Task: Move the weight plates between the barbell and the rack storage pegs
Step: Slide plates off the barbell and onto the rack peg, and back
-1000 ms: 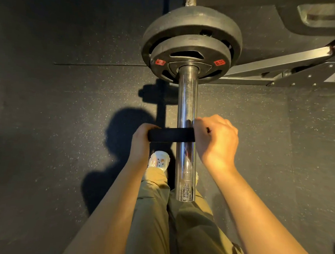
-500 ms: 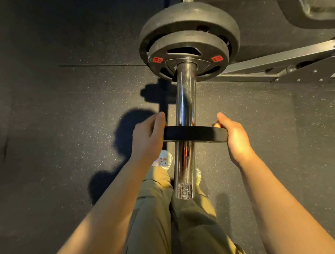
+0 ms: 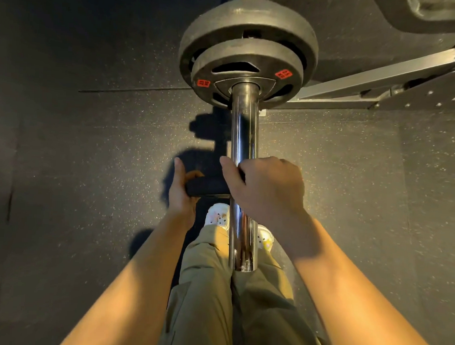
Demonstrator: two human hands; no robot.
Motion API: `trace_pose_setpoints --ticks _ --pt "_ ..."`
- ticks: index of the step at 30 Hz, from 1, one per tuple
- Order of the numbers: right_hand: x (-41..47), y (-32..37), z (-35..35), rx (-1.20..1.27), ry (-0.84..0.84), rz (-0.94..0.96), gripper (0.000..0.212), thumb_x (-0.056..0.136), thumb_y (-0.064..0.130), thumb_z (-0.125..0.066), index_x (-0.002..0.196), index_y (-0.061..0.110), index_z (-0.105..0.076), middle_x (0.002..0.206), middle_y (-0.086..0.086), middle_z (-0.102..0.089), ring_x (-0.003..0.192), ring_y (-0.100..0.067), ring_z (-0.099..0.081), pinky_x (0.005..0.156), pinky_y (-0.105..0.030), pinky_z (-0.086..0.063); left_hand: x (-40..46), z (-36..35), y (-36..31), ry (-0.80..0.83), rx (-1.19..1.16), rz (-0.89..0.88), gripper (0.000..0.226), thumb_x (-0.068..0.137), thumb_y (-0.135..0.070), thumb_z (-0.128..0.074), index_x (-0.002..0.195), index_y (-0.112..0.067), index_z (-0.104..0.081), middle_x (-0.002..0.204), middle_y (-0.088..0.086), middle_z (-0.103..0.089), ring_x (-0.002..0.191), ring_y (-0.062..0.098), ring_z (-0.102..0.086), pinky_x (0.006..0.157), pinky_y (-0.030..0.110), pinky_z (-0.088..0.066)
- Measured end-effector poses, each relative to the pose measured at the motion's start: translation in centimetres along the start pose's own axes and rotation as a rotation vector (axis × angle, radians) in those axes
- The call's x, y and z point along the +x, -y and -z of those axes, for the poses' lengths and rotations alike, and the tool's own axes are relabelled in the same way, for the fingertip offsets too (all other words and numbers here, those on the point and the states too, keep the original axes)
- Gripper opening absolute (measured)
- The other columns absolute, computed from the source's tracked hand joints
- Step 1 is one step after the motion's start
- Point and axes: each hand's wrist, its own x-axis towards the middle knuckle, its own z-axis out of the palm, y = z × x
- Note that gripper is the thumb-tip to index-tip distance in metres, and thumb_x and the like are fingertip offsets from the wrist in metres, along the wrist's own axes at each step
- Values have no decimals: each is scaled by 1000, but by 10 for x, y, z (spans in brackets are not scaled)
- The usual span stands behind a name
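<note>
Weight plates, large: two round black rubber-coated discs (image 3: 249, 46) seated far up the polished chrome barbell sleeve (image 3: 244, 147), the nearer and smaller one (image 3: 246, 74) marked with red labels.
Barbell sleeve: ran from those discs toward the viewer, its open end above olive trousers (image 3: 203, 288).
Rack: grey steel frame (image 3: 368, 82) off to the right on dark speckled rubber flooring (image 3: 91, 153); no storage pegs in view.
Small plate: thin black disc (image 3: 207, 187) seen edge-on, threaded on the sleeve about midway, well apart from the big pair.
Right hand (image 3: 270, 190): curled over the small plate's rim at the sleeve.
Left hand (image 3: 180, 188): clasped the plate's opposite edge, thumb up.
Progress: judged partway; direction of travel unclear, two discs mounted, small one neither seated nor off.
</note>
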Motion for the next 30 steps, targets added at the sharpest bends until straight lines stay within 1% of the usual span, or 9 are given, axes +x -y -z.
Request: trace_pose_setpoints --ticks 3,6,9,13,16,18,24,27,30 --pt "0 -12 4 133 -17 19 55 95 47 -40 45 24 -33 38 9 -27 34 -15 -29 46 -22 -27 -7 1 -7 50 96 -78 62 102 -50 -20 70 -11 -57 58 -5 -61 59 6 -59 62 15 -49" --pt "-5 -36 10 457 254 -193 61 97 45 -41 43 17 -41 36 7 -34 37 -15 -35 44 -27 -31 -13 3 -18 112 390 -288 70 88 -71 -15 56 -22 -54 52 -6 -52 55 7 -50 62 19 -43" --pt "-13 -68 4 786 390 -418 58 100 37 -41 48 13 -48 39 8 -39 40 -8 -37 46 -21 -30 -27 -1 -21 81 503 -425 68 84 -73 -18 60 -21 -55 54 -8 -53 56 5 -50 63 14 -39" --pt "-14 -86 -15 984 373 -525 50 98 29 -46 52 9 -47 52 -7 -39 43 -5 -37 48 -16 -29 -43 -14 -25 106 513 -536 76 81 -81 -20 61 -18 -56 52 -6 -48 51 6 -47 56 16 -36" --pt "-15 -85 -18 1045 340 -575 49 93 35 -51 51 9 -48 47 -1 -41 42 -5 -39 47 -13 -31 -39 -17 -27 89 520 -508 66 87 -68 -29 58 -15 -54 51 0 -47 50 10 -45 56 27 -37" --pt "-16 -82 -17 1070 316 -599 50 95 30 -50 50 10 -46 43 5 -39 41 -4 -37 46 -13 -30 -35 -14 -28 100 519 -493 56 88 -58 -33 58 -16 -53 50 -6 -46 51 8 -44 56 22 -37" --pt "-19 -59 4 778 318 -511 58 101 36 -37 50 10 -43 43 6 -34 42 -11 -33 49 -27 -27 -23 -1 -18 100 279 -339 39 90 -34 -47 57 -16 -55 54 -6 -49 56 6 -44 58 15 -39" --pt "-19 -30 17 247 383 -198 72 95 56 -10 57 10 -48 44 6 -35 40 -11 -33 46 -23 -26 1 19 8 165 16 -47 33 89 -34 -57 66 -11 -57 62 5 -53 58 14 -50 62 22 -41" --pt "-19 -9 18 132 323 -55 65 92 58 -14 47 19 -37 42 5 -37 39 -14 -39 48 -25 -29 12 28 35 192 -181 140 29 87 -34 -59 81 -7 -53 63 4 -56 59 12 -57 70 23 -44"
